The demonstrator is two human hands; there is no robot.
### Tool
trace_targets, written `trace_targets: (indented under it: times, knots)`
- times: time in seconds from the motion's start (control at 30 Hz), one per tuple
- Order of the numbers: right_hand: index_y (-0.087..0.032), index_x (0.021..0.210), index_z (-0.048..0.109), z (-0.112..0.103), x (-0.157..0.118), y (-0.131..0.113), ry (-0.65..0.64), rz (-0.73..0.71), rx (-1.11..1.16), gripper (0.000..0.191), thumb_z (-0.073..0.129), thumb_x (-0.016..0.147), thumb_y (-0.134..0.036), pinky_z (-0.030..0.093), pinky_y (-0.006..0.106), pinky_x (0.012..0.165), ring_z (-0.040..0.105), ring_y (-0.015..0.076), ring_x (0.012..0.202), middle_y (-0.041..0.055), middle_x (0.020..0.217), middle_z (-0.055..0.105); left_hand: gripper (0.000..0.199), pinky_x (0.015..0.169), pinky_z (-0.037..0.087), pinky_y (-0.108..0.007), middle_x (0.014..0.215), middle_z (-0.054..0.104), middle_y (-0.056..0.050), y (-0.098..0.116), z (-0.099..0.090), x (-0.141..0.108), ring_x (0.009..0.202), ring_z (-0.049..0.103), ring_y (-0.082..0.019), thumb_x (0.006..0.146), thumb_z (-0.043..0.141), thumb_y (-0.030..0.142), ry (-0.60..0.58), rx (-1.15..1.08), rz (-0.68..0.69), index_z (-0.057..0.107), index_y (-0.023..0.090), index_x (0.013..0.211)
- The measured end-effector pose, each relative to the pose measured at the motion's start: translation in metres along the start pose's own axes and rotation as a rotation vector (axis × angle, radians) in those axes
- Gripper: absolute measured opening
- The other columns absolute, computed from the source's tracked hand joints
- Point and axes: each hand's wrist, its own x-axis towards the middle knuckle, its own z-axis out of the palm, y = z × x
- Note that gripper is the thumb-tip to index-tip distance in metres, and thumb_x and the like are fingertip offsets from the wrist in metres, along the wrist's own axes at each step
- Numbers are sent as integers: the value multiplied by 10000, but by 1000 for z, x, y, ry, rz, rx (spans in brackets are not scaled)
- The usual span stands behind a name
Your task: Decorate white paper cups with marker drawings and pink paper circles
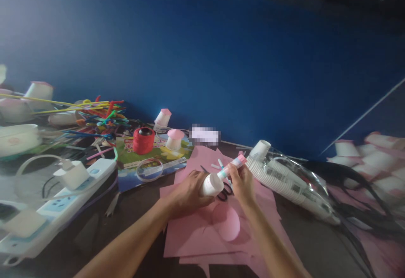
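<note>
My left hand [191, 191] is wrapped round a white paper cup [212, 185], its bottom turned up and to the right. In my right hand [242, 181] is a glue stick [228, 168] with a pink end and pale blue bands. The glue stick's lower tip is at the edge of the cup's bottom; whether they touch I cannot tell. Below the hands a round pink paper disc [226, 222] lies on pink paper sheets [186, 236]. Dark-handled scissors [225, 192] lie partly hidden behind the cup.
Left are a power strip [60, 210] with plugs, colourful pipe cleaners [104, 113] and a red thread spool [143, 141] on a printed booklet [171, 166], near a pink-topped cup [174, 139]. Right, stacked paper cups [284, 181] lie in clear plastic, beside piled cups [379, 160]. A blue partition [221, 58] stands behind.
</note>
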Motion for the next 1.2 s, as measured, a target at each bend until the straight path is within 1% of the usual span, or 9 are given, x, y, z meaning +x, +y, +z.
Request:
trace_targets:
  times: [0.13, 0.27, 0.33, 0.43, 0.57, 0.67, 0.9, 1.1, 1.2]
  knots:
    - [-129, 781, 633, 1, 3, 3, -5, 32, 29, 336, 515, 805, -442, 430, 247, 492, 568, 170, 518, 16, 526, 608, 370, 733, 426, -313, 904, 571, -51, 0, -2, -1, 846, 524, -206, 691, 643, 296, -29, -11, -25, 548, 210, 1038]
    - [-146, 742, 621, -1, 11, 18, 129, 166, 116, 290, 634, 694, -432, 442, 260, 509, 588, 188, 567, 26, 588, 639, 360, 762, 432, -326, 928, 573, -57, 3, -4, -3, 894, 526, -221, 696, 638, 325, -51, -15, -17, 554, 219, 1029]
    - [-161, 701, 602, -4, 16, 23, 192, 282, 249, 270, 644, 675, -426, 459, 266, 522, 581, 177, 554, 8, 566, 622, 379, 777, 434, -334, 941, 571, -61, 5, -5, -3, 912, 527, -228, 693, 639, 332, -41, -14, -34, 549, 217, 1042]
    - [-178, 727, 582, -5, 19, 23, 213, 352, 454, 237, 616, 709, -412, 481, 249, 543, 575, 135, 547, -34, 576, 593, 412, 760, 440, -335, 935, 566, -62, 5, -5, -3, 880, 533, -223, 683, 648, 347, -32, -13, -81, 539, 209, 1055]
    - [-167, 655, 565, 2, 11, 18, 87, 272, 575, 258, 661, 693, -403, 478, 230, 547, 543, 104, 527, -38, 573, 562, 449, 765, 435, -337, 928, 566, -62, 1, -2, -3, 878, 528, -224, 656, 678, 343, -24, -6, -56, 537, 205, 1059]
    - [-154, 577, 551, 6, 4, 15, -8, 145, 471, 328, 605, 752, -426, 452, 223, 522, 503, 98, 502, -19, 545, 538, 442, 748, 437, -332, 921, 563, -61, -3, 0, -3, 856, 528, -220, 649, 683, 340, -20, 0, -54, 538, 204, 1045]
    - [-147, 692, 609, 3, 4, 11, -12, 22, 193, 279, 555, 774, -408, 409, 235, 469, 481, 123, 473, -28, 496, 507, 421, 745, 437, -325, 914, 562, -59, -3, 2, -2, 859, 527, -218, 660, 674, 326, -18, 4, -50, 535, 202, 1038]
    - [-169, 673, 545, 5, 8, 22, 70, 134, 401, 280, 586, 753, -434, 402, 213, 462, 478, 105, 478, -45, 516, 491, 421, 741, 441, -332, 920, 559, -61, 1, -2, -3, 864, 530, -220, 672, 662, 363, -36, 14, -78, 531, 201, 1038]
    - [-166, 674, 549, 5, 5, 22, 19, 149, 442, 282, 585, 761, -432, 396, 205, 458, 482, 99, 484, -40, 535, 510, 428, 751, 440, -336, 913, 560, -63, -1, -1, -2, 863, 530, -220, 659, 675, 340, -27, 16, -62, 532, 198, 1037]
